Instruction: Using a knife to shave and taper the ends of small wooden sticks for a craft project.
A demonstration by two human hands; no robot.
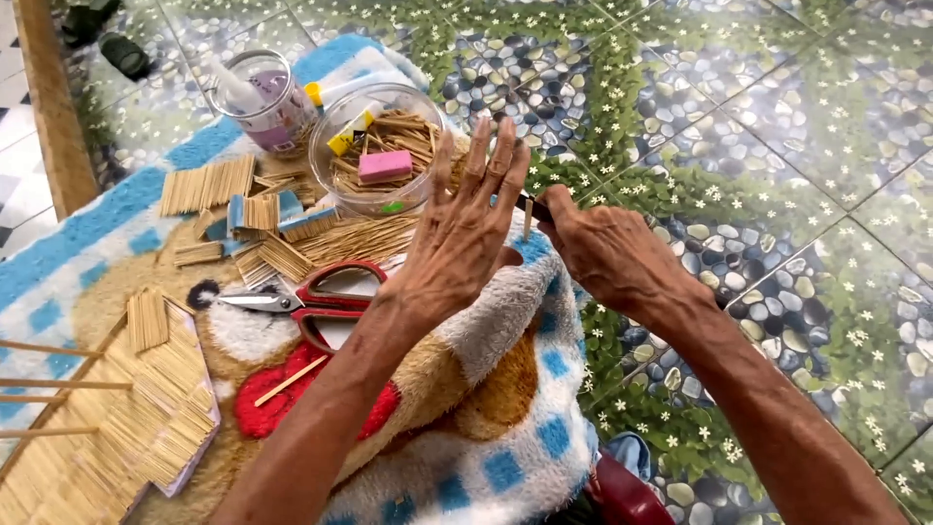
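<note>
Work in hand, partly done: a fan-shaped panel of glued sticks (146, 428) lies assembled left of the red scissors (321, 301), with cut stick bundles (209, 185) above them awaiting use. Left hand (462, 233), right of the scissors, is spread flat, grasping nothing; right hand (607, 253), farther right, pinches 1 short stick (528, 219) with a dark blade-like tool. Beyond the scissors: 1 clear bowl (326, 156) of offcuts, 1 glue cup (262, 102); nothing obstructs.

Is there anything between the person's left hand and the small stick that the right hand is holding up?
Nothing visible. The left hand is raised with its fingers spread right beside the small stick, which the right hand pinches upright together with a dark tool. Only a narrow open gap separates them; the scissors lie lower left, clear.
</note>
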